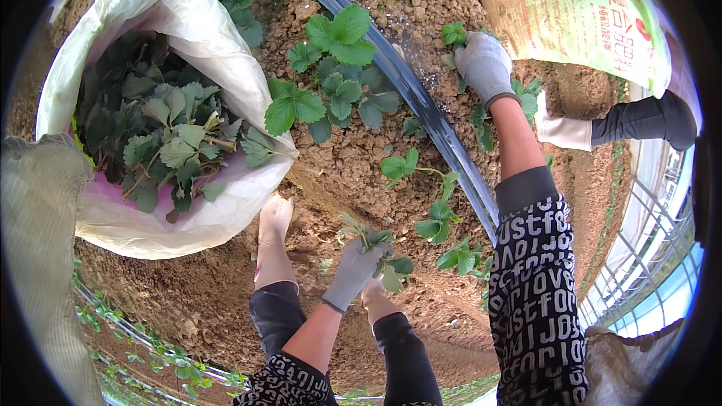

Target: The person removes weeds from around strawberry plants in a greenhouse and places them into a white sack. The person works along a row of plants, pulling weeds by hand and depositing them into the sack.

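My left hand (pixel 352 270), in a grey glove, is closed around a small bunch of strawberry leaves (pixel 389 265) above the furrow near my boots. The gloved right hand (pixel 484 65) reaches far forward to a low strawberry plant (pixel 453 34) beyond the black drip hose. Its fingertips are down among the leaves and partly hidden, so whether they grip anything cannot be told. At the left stands a white sack (pixel 225 214) with its mouth wide open, holding a heap of picked leaves and stems (pixel 163 124).
A black drip hose (pixel 417 79) crosses the soil bed among strawberry plants (pixel 338 90). A printed fertilizer sack (pixel 569 17) lies upper right, near another person's leg and pale boot (pixel 564 127). Pale fabric (pixel 42 248) hangs at the left edge. Metal mesh (pixel 648 265) is at right.
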Motion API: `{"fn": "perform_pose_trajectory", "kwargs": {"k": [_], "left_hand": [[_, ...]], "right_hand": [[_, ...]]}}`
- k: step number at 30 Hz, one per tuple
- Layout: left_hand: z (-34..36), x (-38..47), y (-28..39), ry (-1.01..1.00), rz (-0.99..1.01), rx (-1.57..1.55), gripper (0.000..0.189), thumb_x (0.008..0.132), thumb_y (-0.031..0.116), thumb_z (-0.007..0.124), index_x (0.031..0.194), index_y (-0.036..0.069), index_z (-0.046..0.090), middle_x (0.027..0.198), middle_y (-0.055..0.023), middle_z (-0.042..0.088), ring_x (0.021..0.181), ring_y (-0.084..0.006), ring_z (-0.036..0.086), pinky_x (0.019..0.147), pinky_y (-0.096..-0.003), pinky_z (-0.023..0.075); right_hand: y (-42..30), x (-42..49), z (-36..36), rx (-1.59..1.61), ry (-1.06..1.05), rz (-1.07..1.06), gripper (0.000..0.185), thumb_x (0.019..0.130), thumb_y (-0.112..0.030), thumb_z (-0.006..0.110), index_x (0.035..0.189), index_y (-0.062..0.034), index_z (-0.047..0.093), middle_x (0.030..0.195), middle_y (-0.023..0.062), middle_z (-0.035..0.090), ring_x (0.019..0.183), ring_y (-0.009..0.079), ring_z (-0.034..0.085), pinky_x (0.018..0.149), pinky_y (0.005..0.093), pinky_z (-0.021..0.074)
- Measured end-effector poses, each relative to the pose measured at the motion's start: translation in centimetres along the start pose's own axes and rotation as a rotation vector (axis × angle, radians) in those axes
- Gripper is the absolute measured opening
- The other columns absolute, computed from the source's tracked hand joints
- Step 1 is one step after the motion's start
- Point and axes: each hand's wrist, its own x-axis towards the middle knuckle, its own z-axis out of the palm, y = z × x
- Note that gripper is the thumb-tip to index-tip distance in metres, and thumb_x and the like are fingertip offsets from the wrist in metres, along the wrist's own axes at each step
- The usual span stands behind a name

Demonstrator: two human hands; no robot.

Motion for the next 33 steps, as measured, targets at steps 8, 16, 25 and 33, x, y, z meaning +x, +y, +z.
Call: {"fn": "perform_pose_trajectory", "kwargs": {"k": [8, 16, 25, 33], "left_hand": [[-0.9, 0.4, -0.6, -0.023, -0.014, 0.062, 0.028, 0.093, 0.001, 0.060, 0.120, -0.007, 0.061, 0.100, -0.0097, 0.067, 0.087, -0.0180, 0.067, 0.081, -0.0317, 0.0546], [-0.8, 0.2, -1.2, -0.043, -0.033, 0.046, 0.032, 0.092, 0.001, 0.061, 0.123, -0.008, 0.059, 0.104, -0.0111, 0.066, 0.092, -0.0191, 0.067, 0.084, -0.0337, 0.0550], [0.1, 0.1, -1.0, 0.026, 0.007, 0.022, 0.019, 0.094, 0.002, 0.060, 0.112, -0.005, 0.065, 0.089, -0.0075, 0.069, 0.078, -0.0150, 0.067, 0.070, -0.0277, 0.0532], [0.2, 0.4, -0.8, 0.015, -0.028, 0.023, 0.018, 0.095, 0.002, 0.060, 0.111, -0.004, 0.064, 0.093, -0.0079, 0.069, 0.081, -0.0161, 0.067, 0.071, -0.0288, 0.0543]], "right_hand": [[4.6, -2.5, 1.3, 0.424, 0.192, 0.078, 0.034, 0.093, -0.038, 0.063, 0.096, -0.0054, 0.073, 0.088, 0.0181, 0.072, 0.085, 0.0330, 0.070, 0.080, 0.0455, 0.0529], [2.4, -0.4, 1.9, 0.209, 0.165, 0.057, 0.046, 0.087, -0.046, 0.068, 0.103, -0.0026, 0.073, 0.099, 0.0227, 0.072, 0.099, 0.0368, 0.069, 0.088, 0.0441, 0.0531], [3.1, 2.3, 0.3, 0.443, -0.125, 0.011, 0.032, 0.087, -0.028, 0.064, 0.087, 0.0026, 0.073, 0.090, 0.0255, 0.072, 0.089, 0.0360, 0.071, 0.080, 0.0442, 0.0556], [0.9, 1.0, 2.6, 0.170, 0.084, 0.081, 0.035, 0.090, -0.030, 0.054, 0.104, -0.0046, 0.073, 0.105, 0.0226, 0.071, 0.100, 0.0372, 0.069, 0.091, 0.0462, 0.0528]]}}
